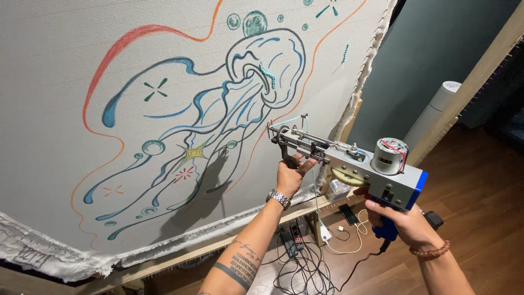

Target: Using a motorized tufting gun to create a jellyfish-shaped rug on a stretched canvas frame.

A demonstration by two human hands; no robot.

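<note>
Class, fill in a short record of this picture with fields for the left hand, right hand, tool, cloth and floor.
Left hand: grips the tool's front handle
Right hand: holds the blue rear grip
Tool: tufting gun, needle end near the cloth
Cloth: stretched cloth on a wooden frame, jellyfish outline drawn
Floor: tangled cables, phone

A wooden floor (480,180) fills the lower right of the frame. On it, at bottom centre, lie a tangle of black cables (305,270), a black power strip (292,237), a white adapter (326,234) with a pale cord and a dark phone (347,214). A white cylinder (436,112) stands at the right, by the wooden frame (164,263).
</note>
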